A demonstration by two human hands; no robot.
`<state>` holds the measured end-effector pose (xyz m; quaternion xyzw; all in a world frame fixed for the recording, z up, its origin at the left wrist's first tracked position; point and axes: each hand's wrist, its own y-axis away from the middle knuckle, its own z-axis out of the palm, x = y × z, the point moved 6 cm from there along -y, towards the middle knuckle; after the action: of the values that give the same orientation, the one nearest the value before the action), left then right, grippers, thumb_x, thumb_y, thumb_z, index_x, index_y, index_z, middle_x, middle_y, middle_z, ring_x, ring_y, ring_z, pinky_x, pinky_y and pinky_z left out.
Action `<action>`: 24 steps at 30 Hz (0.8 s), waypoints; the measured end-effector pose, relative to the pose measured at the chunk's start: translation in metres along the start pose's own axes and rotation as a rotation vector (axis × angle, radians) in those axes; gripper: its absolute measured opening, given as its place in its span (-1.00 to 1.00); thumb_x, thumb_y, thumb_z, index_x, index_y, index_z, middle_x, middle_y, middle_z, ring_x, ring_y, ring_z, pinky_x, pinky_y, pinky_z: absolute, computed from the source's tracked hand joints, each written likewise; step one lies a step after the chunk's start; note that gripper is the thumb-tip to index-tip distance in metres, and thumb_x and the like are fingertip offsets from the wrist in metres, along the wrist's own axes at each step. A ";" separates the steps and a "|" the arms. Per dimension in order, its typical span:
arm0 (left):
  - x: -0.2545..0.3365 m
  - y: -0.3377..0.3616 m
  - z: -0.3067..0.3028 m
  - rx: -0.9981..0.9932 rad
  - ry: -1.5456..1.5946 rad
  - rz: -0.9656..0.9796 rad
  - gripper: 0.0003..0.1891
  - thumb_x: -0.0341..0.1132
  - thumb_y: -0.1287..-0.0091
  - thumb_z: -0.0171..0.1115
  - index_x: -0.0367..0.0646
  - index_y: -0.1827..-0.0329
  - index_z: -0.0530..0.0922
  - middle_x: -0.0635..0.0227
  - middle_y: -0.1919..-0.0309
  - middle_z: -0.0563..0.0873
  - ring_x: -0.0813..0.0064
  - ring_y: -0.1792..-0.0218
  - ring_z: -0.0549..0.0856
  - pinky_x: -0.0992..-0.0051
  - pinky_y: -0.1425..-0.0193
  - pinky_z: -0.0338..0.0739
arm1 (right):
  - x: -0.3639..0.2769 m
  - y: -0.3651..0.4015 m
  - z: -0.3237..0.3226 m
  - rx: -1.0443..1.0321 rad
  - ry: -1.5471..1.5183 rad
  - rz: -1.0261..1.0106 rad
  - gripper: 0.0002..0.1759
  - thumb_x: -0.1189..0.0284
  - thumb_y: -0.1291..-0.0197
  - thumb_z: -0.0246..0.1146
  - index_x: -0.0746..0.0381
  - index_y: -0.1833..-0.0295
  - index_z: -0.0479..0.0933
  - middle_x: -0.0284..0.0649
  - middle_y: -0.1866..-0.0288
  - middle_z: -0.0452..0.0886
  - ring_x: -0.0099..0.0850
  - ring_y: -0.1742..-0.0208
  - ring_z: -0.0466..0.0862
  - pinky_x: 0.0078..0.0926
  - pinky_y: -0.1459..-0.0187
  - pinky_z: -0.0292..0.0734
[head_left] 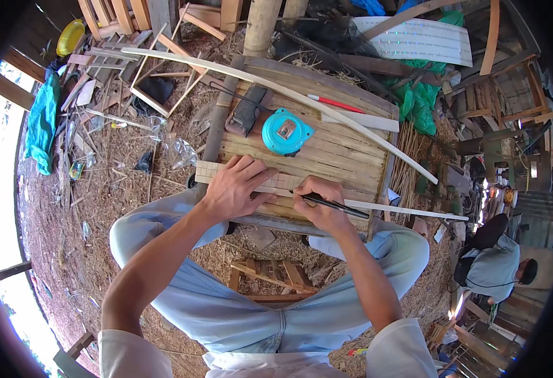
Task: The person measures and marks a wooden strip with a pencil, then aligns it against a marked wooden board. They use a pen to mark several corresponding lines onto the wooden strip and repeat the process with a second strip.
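Note:
My left hand (235, 186) lies flat with fingers spread on a gridded wooden strip (208, 171) at the near edge of a bamboo-slat bench (346, 154). My right hand (320, 205) grips a black pen (336, 205), its tip touching the strip beside my left hand. A thin pale slat (409, 210) runs out to the right from under my right hand. On the bench lie a turquoise tape measure (286, 131), a dark block tool (248, 110), a red pencil (334, 103) and a long curved bamboo strip (302, 97).
Wood shavings and scrap sticks cover the ground. A small wooden frame (276, 280) lies between my legs. Another person (497, 268) sits at the right. Green tarp (418, 101) and timber are stacked behind the bench; a blue cloth (40, 123) hangs at the left.

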<state>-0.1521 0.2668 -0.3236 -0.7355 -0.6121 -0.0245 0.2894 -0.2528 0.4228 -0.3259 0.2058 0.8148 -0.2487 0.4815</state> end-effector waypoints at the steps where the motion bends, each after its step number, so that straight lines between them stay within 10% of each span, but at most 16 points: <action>1: 0.000 0.000 0.000 0.001 -0.003 0.000 -0.43 -0.07 -0.12 0.50 -0.15 -0.17 0.64 0.40 0.12 0.57 0.31 0.05 0.54 0.28 -0.13 0.49 | 0.000 -0.001 0.001 -0.017 -0.002 0.006 -0.80 0.59 0.00 0.39 0.34 0.42 0.45 -0.08 0.45 0.65 -0.19 0.41 0.72 -0.33 0.33 0.59; 24: -0.003 0.001 0.003 -0.017 0.006 -0.022 -0.42 -0.10 -0.09 0.53 -0.12 -0.19 0.65 0.38 0.06 0.60 0.25 0.01 0.56 0.24 -0.14 0.50 | -0.001 -0.002 -0.003 -0.001 -0.003 0.002 -0.82 0.59 0.01 0.41 0.33 0.39 0.49 -0.12 0.45 0.64 -0.26 0.46 0.67 -0.38 0.37 0.54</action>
<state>-0.1525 0.2659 -0.3277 -0.7311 -0.6190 -0.0350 0.2848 -0.2555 0.4225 -0.3238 0.2060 0.8139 -0.2483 0.4832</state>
